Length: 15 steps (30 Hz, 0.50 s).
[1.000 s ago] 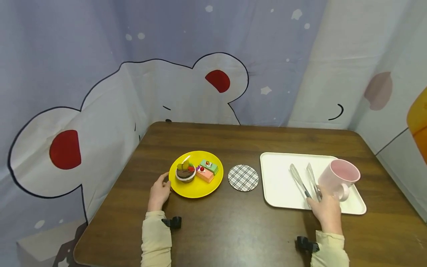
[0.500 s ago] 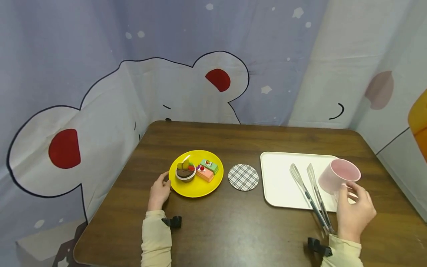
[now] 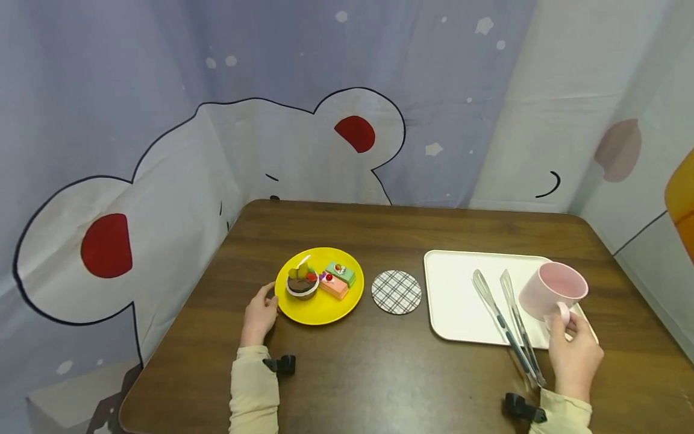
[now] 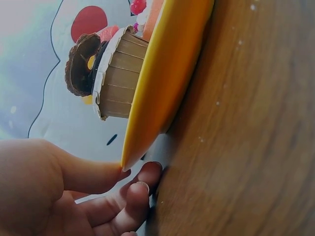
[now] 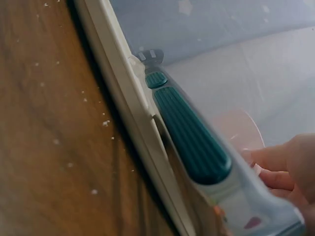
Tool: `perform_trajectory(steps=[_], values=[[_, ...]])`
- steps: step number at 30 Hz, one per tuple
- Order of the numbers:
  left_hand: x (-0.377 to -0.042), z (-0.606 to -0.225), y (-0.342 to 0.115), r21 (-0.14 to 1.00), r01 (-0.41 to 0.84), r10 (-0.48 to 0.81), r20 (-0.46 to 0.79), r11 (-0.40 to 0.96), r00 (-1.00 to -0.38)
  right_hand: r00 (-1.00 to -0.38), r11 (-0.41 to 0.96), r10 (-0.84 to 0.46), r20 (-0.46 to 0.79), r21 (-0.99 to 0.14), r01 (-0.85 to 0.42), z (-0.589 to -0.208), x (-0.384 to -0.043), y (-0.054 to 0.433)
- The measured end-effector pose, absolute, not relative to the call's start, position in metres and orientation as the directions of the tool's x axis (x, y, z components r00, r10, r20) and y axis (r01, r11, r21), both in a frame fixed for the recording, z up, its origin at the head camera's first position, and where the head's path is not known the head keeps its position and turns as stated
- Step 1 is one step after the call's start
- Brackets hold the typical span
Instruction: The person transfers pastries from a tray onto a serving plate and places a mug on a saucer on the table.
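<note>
In the head view, my left hand (image 3: 259, 316) holds the near-left rim of a yellow plate (image 3: 317, 314). The left wrist view shows the thumb on the rim and curled fingers beneath it. On the plate sit a chocolate cupcake (image 3: 302, 287) with fruit, an orange cake slice (image 3: 333, 286) and a green cake slice (image 3: 340, 273). My right hand (image 3: 576, 355) pinches the handle of a pink mug (image 3: 546, 293), which stands on the right of a white tray (image 3: 452, 313). Left of that hand lie metal tongs with green grips (image 5: 192, 137), their joined end beyond the tray's near edge.
A round plaid coaster (image 3: 396, 292) lies between plate and tray on the brown wooden table (image 3: 379, 374). A patterned curtain (image 3: 434, 90) hangs behind the table and along its sides.
My right hand has let go of the tongs, moved right and taken hold of the mug's handle. My left hand stays at the plate's rim.
</note>
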<state>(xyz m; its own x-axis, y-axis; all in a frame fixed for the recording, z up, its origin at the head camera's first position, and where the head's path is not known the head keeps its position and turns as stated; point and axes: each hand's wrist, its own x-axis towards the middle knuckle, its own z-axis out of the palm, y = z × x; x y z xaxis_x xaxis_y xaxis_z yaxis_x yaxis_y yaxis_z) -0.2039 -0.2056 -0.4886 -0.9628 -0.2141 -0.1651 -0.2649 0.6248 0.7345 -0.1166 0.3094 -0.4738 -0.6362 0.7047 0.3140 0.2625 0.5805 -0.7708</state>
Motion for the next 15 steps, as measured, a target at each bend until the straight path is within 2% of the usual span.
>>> perform_trajectory(steps=[4,10,12,15], values=[[-0.204,-0.488,-0.206,0.735,-0.268,-0.21,-0.173,0.623,-0.962,-0.617,0.557,0.719,0.322,-0.797,0.234,-0.479,-0.117,0.31],[-0.203,-0.489,-0.207,0.732,-0.264,-0.206,-0.171,0.628,-0.964,-0.62,0.44,0.742,0.253,-0.882,0.167,-0.486,-0.117,0.309],[-0.203,-0.489,-0.207,0.731,-0.263,-0.207,-0.168,0.629,-0.964,-0.611,0.382,0.755,0.237,-0.917,0.116,-0.487,-0.118,0.308],[-0.203,-0.49,-0.207,0.729,-0.262,-0.212,-0.162,0.632,-0.964,-0.586,0.222,0.783,0.207,-0.974,-0.048,-0.487,-0.12,0.307]])
